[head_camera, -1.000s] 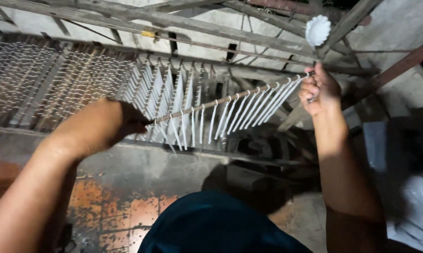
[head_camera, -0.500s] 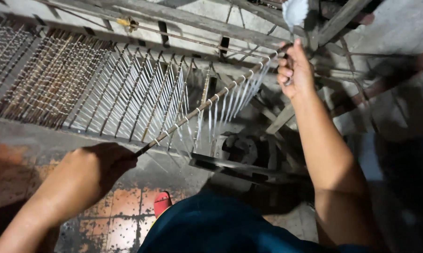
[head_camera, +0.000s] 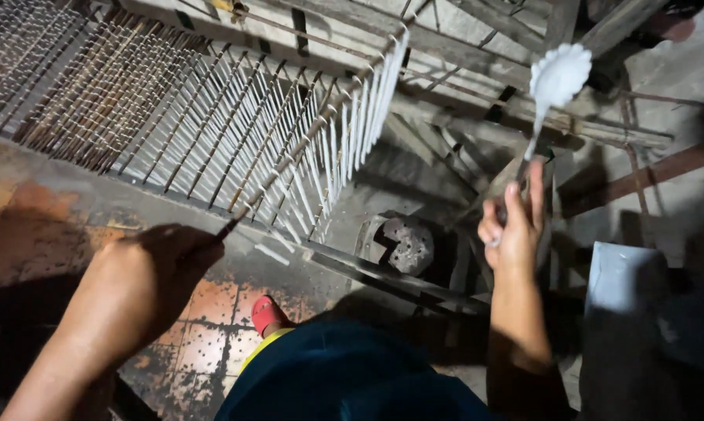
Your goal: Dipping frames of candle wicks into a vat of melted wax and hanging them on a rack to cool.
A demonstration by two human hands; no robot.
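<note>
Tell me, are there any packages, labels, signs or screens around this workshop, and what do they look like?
None can be seen: no package, label, sign or screen.
Nearest to a label: a small yellow tag on the wooden frame at the top, too blurred to tell what it is.
Pale boxy thing at lower right: plain, unmarked.

the thin brown wooden rod (head_camera: 305,144) carries a row of hanging white wax candles (head_camera: 352,125). far left, the brown wooden rack (head_camera: 95,93) shows rows of pale dots on dark sticks. the scalloped ladle (head_camera: 558,78) at right is white. near, the tiled floor (head_camera: 204,343) is orange-brown with dark speckles; a red slipper (head_camera: 268,314) lies on it.
</note>
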